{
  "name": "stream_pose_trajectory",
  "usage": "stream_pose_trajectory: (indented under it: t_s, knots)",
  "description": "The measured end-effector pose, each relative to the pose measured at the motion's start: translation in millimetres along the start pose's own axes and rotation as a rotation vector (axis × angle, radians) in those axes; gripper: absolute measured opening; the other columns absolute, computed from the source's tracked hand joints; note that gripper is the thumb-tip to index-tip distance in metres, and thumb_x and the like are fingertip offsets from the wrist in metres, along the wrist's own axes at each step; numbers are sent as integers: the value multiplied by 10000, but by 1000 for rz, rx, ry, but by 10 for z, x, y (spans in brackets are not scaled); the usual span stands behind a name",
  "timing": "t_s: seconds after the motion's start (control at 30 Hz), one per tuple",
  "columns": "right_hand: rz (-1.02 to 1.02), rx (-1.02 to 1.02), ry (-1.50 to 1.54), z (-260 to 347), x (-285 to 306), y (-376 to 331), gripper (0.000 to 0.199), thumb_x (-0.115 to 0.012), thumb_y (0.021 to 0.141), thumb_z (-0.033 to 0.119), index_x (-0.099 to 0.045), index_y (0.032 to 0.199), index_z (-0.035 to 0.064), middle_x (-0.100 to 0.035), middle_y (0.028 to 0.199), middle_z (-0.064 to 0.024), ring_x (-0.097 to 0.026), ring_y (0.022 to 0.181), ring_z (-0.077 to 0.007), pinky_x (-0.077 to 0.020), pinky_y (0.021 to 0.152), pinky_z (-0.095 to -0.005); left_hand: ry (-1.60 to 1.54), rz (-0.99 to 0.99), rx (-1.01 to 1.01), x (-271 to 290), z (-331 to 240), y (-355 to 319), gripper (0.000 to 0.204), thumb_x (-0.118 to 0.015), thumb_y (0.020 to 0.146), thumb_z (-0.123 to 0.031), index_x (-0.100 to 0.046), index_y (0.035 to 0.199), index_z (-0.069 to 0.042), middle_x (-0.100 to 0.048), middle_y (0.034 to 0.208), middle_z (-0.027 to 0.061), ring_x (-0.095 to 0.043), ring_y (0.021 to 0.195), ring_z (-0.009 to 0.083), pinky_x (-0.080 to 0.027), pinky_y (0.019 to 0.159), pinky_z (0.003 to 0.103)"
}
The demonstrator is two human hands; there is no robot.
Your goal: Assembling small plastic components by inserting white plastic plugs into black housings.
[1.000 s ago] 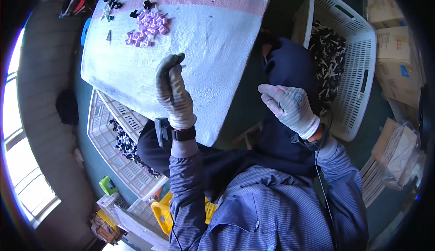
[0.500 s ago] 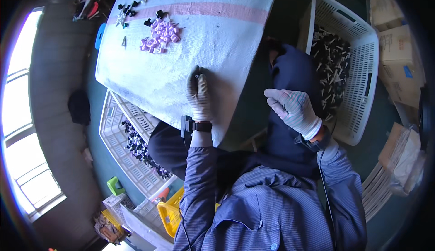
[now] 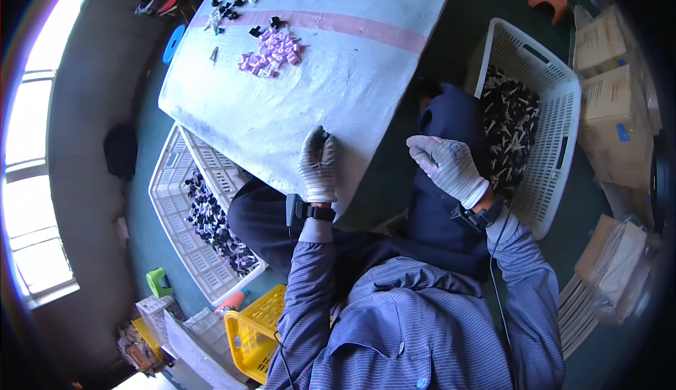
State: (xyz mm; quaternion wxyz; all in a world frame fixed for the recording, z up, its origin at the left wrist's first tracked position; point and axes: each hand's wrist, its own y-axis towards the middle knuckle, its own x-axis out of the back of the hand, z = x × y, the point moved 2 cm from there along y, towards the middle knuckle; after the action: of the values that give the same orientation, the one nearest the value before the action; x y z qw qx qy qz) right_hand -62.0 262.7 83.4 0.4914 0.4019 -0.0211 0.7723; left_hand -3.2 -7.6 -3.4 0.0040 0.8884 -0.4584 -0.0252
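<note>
My left hand [image 3: 318,168], in a grey work glove with a dark wrist band, rests on the near edge of the white padded table [image 3: 352,87]. Its fingers are pinched together on a small dark part [image 3: 321,134]. My right hand [image 3: 446,167], also gloved, hovers off the table's right side above my dark trouser leg, fingers loosely spread and holding nothing. Far across the table lies a pile of small pink pieces [image 3: 271,52], with several small black parts [image 3: 227,10] beyond it.
A white basket [image 3: 563,87] with black and white parts stands at my right, and a white crate [image 3: 169,200] with dark and purple parts at my left. A yellow basket [image 3: 253,319] sits near my left side. Cardboard boxes [image 3: 605,45] are stacked at far right.
My left hand has come down from a raised, upright pose to the table's near edge and closed its fingers. The view has shifted; my right hand stays about where it was.
</note>
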Motion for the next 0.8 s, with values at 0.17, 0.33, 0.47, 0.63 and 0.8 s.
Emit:
stream_pose_trajectory:
  t_s: [0.17, 0.33, 0.47, 0.63, 0.8]
  knots:
    - [85, -135, 159, 59, 53, 60, 208, -654, 895, 145, -672, 1062, 22, -710, 906, -128, -704, 803, -244, -551, 698, -320, 116, 2, -22, 83, -11, -93, 354, -634, 923, -75, -554, 1258, 9, -632, 1096, 59, -595, 984, 135, -478, 910, 274]
    - [165, -259, 240, 345, 40, 295, 186, -628, 903, 146, -662, 1051, 39, -704, 895, -129, -694, 804, -266, -541, 705, -320, -246, -40, 99, 149, -228, -113, 293, -600, 952, -107, -554, 1221, -2, -638, 1062, 85, -628, 1002, 192, -509, 904, 307]
    - [304, -252, 215, 563, -278, 483, 263, -645, 908, 196, -654, 1110, 27, -703, 944, -144, -686, 824, -202, -528, 737, -304, -866, -36, 330, 67, -478, -212, 379, -579, 972, -247, -490, 1268, -27, -624, 1093, 102, -614, 1068, 269, -455, 1028, 422]
    - [459, -241, 77, 964, -685, 635, 292, -602, 910, 360, -620, 980, 76, -664, 854, -143, -659, 761, -325, -507, 706, -424, -1152, 27, 423, 1, -557, -389, 351, -563, 978, -279, -527, 1250, -58, -603, 1175, 94, -567, 1156, 253, -410, 1067, 409]
    - [380, -148, 34, 982, -881, 526, 262, -559, 937, 339, -606, 983, 85, -663, 832, -174, -650, 812, -375, -503, 706, -468, -1124, -33, 435, -9, -576, -571, 396, -598, 956, -315, -529, 1257, -66, -573, 1229, 93, -531, 1201, 245, -406, 1064, 406]
